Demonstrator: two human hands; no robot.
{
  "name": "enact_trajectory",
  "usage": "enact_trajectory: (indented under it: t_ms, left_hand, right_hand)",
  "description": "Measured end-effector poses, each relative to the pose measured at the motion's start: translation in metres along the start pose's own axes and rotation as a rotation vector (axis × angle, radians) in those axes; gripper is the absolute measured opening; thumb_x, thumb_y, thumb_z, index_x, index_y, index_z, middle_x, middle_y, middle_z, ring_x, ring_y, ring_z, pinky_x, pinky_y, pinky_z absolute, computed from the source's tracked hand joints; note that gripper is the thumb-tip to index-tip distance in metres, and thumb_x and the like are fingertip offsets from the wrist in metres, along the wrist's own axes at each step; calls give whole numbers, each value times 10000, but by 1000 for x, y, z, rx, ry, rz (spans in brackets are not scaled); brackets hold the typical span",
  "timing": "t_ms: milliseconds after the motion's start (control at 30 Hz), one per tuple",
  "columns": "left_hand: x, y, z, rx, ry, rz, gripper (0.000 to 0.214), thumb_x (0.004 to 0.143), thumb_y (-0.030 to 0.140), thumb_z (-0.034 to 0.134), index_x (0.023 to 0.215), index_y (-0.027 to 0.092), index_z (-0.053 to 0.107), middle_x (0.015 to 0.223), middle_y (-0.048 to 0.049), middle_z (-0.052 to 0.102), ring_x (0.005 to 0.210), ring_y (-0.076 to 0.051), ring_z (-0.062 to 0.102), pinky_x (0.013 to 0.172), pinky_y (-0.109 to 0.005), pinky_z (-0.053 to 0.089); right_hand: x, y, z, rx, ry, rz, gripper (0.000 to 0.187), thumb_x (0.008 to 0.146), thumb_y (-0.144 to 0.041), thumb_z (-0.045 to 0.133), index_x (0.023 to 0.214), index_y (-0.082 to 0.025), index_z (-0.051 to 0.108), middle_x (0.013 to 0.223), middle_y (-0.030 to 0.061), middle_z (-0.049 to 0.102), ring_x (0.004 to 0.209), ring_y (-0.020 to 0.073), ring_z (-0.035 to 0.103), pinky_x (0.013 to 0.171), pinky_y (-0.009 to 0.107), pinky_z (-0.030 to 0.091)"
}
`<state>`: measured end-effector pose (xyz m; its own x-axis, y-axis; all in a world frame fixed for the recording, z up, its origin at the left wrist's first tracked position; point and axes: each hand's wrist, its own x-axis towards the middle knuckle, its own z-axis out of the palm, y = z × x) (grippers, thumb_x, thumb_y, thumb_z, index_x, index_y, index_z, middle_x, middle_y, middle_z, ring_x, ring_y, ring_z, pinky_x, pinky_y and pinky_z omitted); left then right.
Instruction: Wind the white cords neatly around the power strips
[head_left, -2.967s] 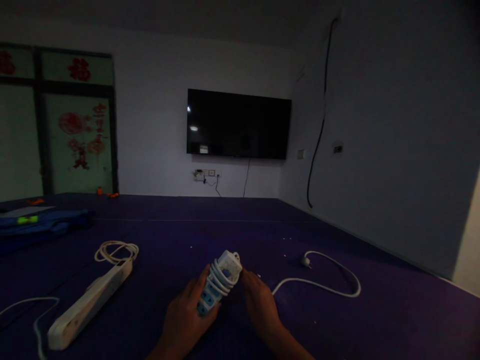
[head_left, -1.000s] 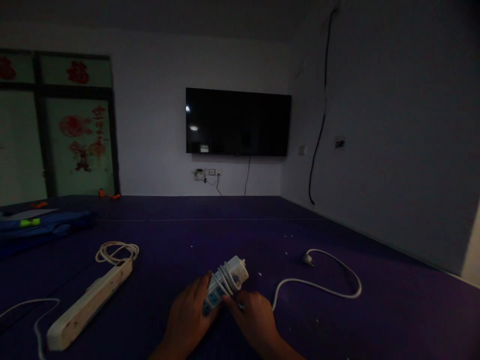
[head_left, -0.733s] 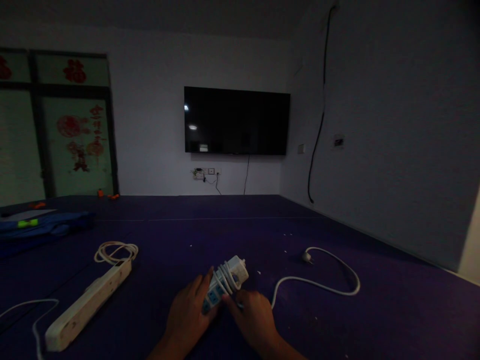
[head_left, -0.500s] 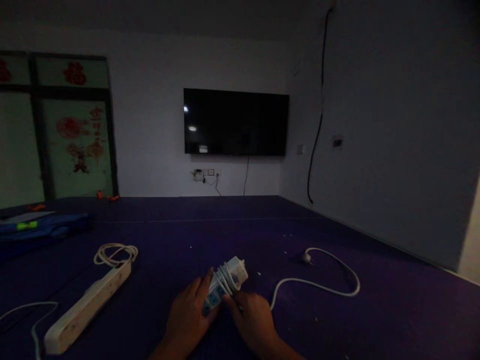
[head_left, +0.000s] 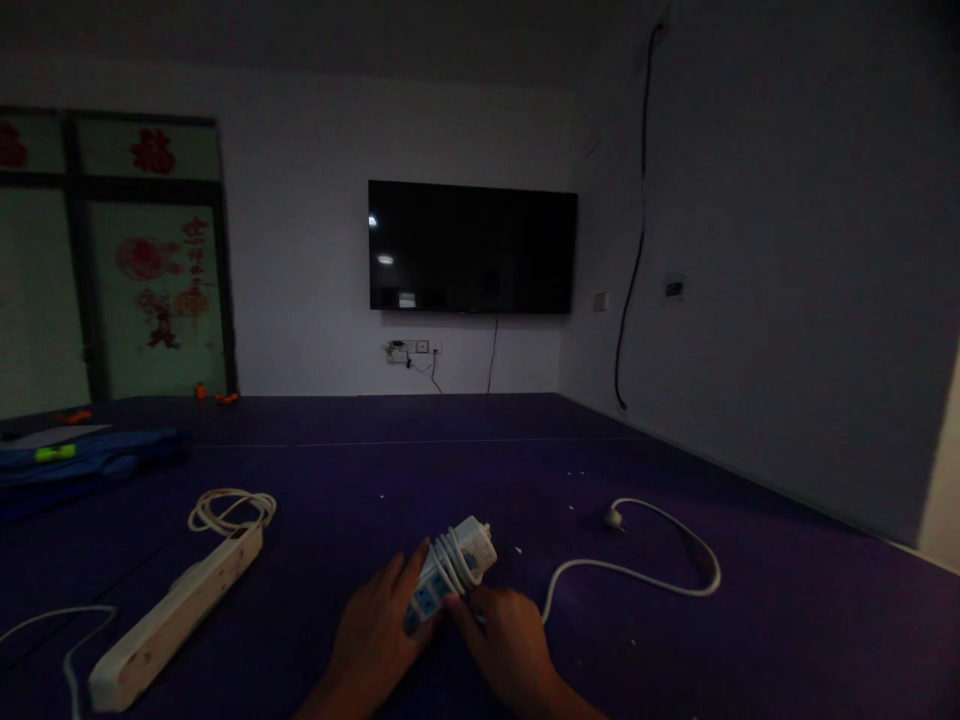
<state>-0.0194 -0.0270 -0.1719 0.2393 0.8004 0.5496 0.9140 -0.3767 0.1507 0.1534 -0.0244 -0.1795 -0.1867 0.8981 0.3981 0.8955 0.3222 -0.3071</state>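
White cord [head_left: 452, 562] wraps the power strip [head_left: 478, 545]. The left hand [head_left: 379, 618] clasps the strip; the right hand [head_left: 511, 638] pinches the cord.

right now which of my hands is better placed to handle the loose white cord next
Your right hand, I'd judge: it appears closed on the loose white cord, which runs out beside it toward the plug. Your left hand grips the blue-socketed power strip.

The left hand [head_left: 377, 622] partly hides the blue-socketed power strip [head_left: 427, 597].
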Motion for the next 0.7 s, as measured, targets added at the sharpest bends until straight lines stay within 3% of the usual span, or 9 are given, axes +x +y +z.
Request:
enact_trajectory:
  t_ms: [367, 567, 700]
  left_hand:
    - [-1, -1, 3, 4, 1, -32, 565, 788, 464, 498, 1293, 221, 428, 1156, -95, 595, 1006, -234, 588, 848, -337, 464]
    - [-3, -7, 6, -124, 52, 5, 501, 796, 396, 487, 1265, 220, 462, 1151, -87, 608, 1017, -212, 585, 859, -320, 461]
    - [1, -5, -2, -255, -15, -92, 434, 753, 322, 533, 1175, 218, 541, 1152, -66, 619, 1036, -198, 577, 892, -295, 428]
  right_hand:
    - [-1, -2, -5, 7, -14, -24, 389, 909, -407, 392, 702, -207, 654, 698, 38, 698, 653, 171, 656, 506, 217, 311]
    - [0, -2, -6, 5, -11, -4, 346, 908, -372, 409, 739, -212, 665, 722, 37, 703, 672, 171, 661, 513, 212, 328]
    - [1, -2, -4, -40, -22, 16, 337, 908, -351, 413, 749, -208, 672, 747, 47, 707, 689, 183, 665, 520, 219, 345]
